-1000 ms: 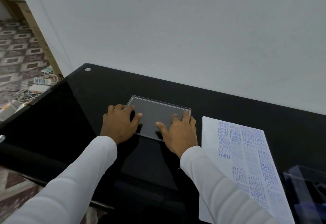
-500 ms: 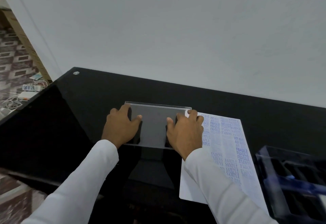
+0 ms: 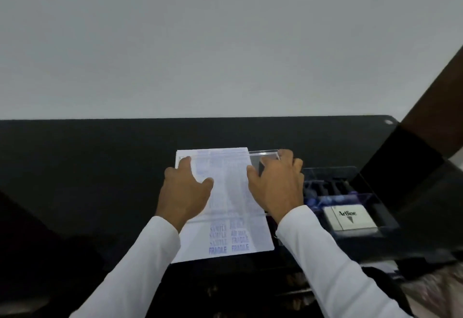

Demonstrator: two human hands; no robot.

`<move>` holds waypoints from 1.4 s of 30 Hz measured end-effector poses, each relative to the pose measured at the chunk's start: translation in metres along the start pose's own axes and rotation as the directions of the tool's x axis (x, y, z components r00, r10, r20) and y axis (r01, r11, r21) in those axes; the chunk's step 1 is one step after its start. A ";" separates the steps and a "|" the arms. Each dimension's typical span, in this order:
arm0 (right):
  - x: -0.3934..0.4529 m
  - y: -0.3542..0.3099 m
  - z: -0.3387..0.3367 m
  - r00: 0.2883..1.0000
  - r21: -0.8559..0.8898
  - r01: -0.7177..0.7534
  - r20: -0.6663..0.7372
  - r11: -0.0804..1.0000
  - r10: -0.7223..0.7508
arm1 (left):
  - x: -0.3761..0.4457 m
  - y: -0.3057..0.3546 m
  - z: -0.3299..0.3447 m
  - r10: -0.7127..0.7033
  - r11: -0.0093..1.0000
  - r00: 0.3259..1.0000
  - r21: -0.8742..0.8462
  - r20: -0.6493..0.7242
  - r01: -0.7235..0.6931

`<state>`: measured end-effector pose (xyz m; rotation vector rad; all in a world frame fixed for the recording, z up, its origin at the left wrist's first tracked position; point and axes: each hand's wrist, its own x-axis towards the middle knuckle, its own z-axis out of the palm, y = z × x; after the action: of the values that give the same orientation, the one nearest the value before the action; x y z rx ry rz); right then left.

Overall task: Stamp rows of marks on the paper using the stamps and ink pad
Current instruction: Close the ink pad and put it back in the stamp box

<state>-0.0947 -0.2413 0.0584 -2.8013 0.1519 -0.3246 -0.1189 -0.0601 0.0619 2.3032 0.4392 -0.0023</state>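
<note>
On the black surface (image 3: 100,167) lies the stamped paper (image 3: 225,237) under a clear acrylic sheet (image 3: 265,153). The left hand (image 3: 184,192) presses it with straight, spread fingers; the right hand (image 3: 278,184) grips its right edge (fingers curled). The ink pad (image 3: 349,217) sits in a tray (image 3: 385,227) just right.

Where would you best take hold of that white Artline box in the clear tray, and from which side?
Probably from above, pinching the two long sides of the Artline box. It lies flat in the front compartment of the clear tray, whose walls block a sideways reach. The right hand is nearest, though it now holds the clear sheet.
</note>
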 end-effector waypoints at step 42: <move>0.018 0.178 -0.038 0.984 -0.026 -0.175 0.040 0.984 0.176 | -0.060 0.105 0.145 0.234 0.963 0.967 -0.157 0.101 -0.217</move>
<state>-0.0986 -0.4234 0.0398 -2.7892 0.3921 -0.2234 -0.1235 -0.2483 0.0427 2.1831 0.1102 0.0055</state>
